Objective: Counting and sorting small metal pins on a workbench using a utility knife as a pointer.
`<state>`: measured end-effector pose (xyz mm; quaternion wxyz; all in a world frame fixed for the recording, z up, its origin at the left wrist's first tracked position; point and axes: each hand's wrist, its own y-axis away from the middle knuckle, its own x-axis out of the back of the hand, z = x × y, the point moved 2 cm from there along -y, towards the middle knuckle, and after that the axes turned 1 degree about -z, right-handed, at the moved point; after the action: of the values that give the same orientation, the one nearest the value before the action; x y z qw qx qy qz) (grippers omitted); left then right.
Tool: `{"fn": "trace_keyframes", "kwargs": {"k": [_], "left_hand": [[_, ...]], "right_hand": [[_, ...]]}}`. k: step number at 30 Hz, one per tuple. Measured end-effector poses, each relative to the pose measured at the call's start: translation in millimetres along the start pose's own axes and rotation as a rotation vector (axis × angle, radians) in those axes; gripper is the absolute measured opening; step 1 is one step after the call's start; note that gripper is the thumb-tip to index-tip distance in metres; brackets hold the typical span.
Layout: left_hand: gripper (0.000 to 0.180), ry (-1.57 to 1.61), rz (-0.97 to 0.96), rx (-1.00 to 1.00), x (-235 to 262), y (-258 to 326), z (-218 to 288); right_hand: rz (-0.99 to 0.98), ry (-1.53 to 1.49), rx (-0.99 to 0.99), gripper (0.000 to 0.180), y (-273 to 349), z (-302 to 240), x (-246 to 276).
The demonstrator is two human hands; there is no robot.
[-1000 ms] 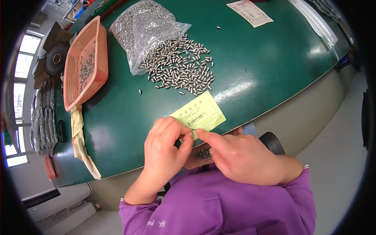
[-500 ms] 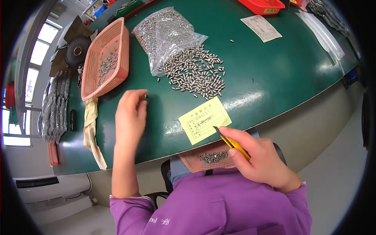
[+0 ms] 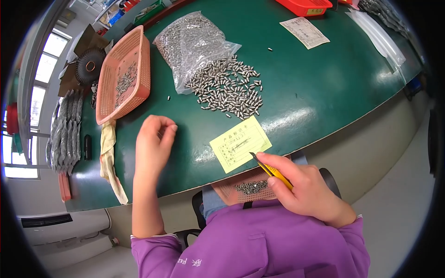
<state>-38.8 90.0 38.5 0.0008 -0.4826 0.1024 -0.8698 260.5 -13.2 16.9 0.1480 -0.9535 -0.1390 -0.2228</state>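
My right hand (image 3: 303, 185) grips yellow tweezers (image 3: 271, 170), their tip touching the lower edge of a yellow paper slip (image 3: 240, 143) on the green table (image 3: 315, 88). My left hand (image 3: 153, 143) hovers over the table left of the slip, fingers loosely curled, holding nothing that I can see. A heap of small metal pins (image 3: 229, 90) lies beyond the slip, spilling from a clear plastic bag (image 3: 192, 44). A small pink tray with a few pins (image 3: 248, 187) rests on my lap under the right hand.
An orange mesh basket (image 3: 125, 76) holding some pins stands at the left. A cream cloth (image 3: 110, 160) hangs over the table's near-left edge. A white paper (image 3: 305, 31), a red tray (image 3: 303, 5) and clear bags (image 3: 380, 32) lie at the far right.
My left hand left the slip, reached out left over the table, and has now drawn back nearer the slip. My right hand kept the tweezers at the slip's lower edge.
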Motion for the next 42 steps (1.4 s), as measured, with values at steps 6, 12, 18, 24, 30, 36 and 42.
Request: {"fn": "trace_keyframes", "kwargs": {"k": [6, 12, 18, 24, 30, 36, 42], "left_hand": [[0.013, 0.162, -0.135, -0.293, -30, 50, 71], [0.017, 0.129, -0.114, -0.291, -48, 52, 71], [0.015, 0.154, -0.100, -0.273, -49, 53, 69], [0.015, 0.139, -0.090, -0.276, -50, 53, 71], [0.015, 0.147, -0.086, -0.296, -51, 51, 69], [0.015, 0.143, -0.081, -0.292, -51, 51, 71], [0.014, 0.149, -0.082, -0.281, -50, 50, 71]], "right_hand": [[-0.009, 0.026, -0.022, 0.048, -6, -3, -6], [-0.046, 0.129, -0.040, 0.043, -7, -4, -13], [-0.101, 0.145, -0.035, 0.046, -11, -8, -17], [-0.105, 0.155, -0.032, 0.046, -12, -9, -21], [-0.096, 0.177, 0.000, 0.044, -14, -8, -23], [-0.160, 0.249, 0.056, 0.045, -20, -11, -18], [-0.231, 0.331, -0.056, 0.046, -19, -18, -19]]}}
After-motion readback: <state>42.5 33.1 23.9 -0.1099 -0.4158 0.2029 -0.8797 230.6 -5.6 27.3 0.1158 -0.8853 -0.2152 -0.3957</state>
